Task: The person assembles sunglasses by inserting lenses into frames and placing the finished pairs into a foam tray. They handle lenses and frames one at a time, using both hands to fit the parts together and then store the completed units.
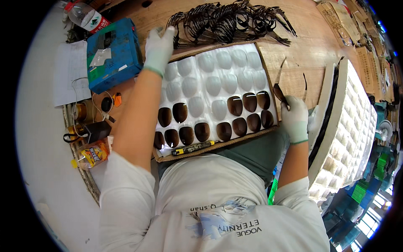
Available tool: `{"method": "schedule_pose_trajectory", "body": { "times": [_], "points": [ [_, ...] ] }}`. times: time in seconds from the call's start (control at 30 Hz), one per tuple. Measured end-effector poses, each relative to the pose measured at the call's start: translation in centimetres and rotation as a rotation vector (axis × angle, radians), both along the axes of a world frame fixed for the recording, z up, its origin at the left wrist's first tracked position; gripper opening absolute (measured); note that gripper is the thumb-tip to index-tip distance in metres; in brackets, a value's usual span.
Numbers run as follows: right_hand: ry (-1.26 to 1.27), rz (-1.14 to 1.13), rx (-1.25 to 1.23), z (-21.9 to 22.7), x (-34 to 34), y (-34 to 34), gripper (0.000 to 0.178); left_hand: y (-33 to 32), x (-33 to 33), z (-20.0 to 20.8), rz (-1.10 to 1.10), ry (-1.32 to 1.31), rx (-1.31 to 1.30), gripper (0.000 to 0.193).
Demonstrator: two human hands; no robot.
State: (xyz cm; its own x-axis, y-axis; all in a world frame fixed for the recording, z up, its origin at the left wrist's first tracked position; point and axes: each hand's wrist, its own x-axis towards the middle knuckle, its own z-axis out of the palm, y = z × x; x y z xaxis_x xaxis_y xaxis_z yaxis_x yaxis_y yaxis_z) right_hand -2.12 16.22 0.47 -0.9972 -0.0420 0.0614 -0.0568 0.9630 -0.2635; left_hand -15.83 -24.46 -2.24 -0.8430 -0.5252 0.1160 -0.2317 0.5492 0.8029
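My right hand [295,117], in a white glove, grips a pair of brown-lensed sunglasses [278,91] by one side, just past the tray's right edge. Its thin temples point up and away. My left hand [159,51], also gloved, reaches beyond the tray's far left corner, fingers a little apart. Its fingertips meet the left end of a heap of dark glasses frames [218,25]. Between my arms lies a cardboard tray [270,80] with a white moulded insert. Brown tinted lenses [202,132] fill the near pockets; whitish, wrapped-looking lenses [213,85] occupy the far rows.
A yellow-and-black marker [193,148] lies along the tray's near edge. Left are a blue box [114,54], bottles [89,17] and a black case with cords [97,131]. Stacked white moulded trays [346,126] stand close on the right. Flattened cardboard [336,23] is at far right.
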Motion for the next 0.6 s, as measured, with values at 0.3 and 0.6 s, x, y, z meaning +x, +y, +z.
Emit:
{"method": "schedule_pose_trajectory", "body": {
  "times": [0.3,0.6],
  "points": [
    [0.226,0.077,-0.129,-0.1,0.6,-2.8,0.03,-3.7,-2.3,-0.9,-0.031,-0.298,0.199,0.063],
    [-0.186,0.559,-0.055,0.0,6.6,-17.6,0.042,3.6,13.7,8.9,-0.105,0.264,0.269,0.031]
  ]
}}
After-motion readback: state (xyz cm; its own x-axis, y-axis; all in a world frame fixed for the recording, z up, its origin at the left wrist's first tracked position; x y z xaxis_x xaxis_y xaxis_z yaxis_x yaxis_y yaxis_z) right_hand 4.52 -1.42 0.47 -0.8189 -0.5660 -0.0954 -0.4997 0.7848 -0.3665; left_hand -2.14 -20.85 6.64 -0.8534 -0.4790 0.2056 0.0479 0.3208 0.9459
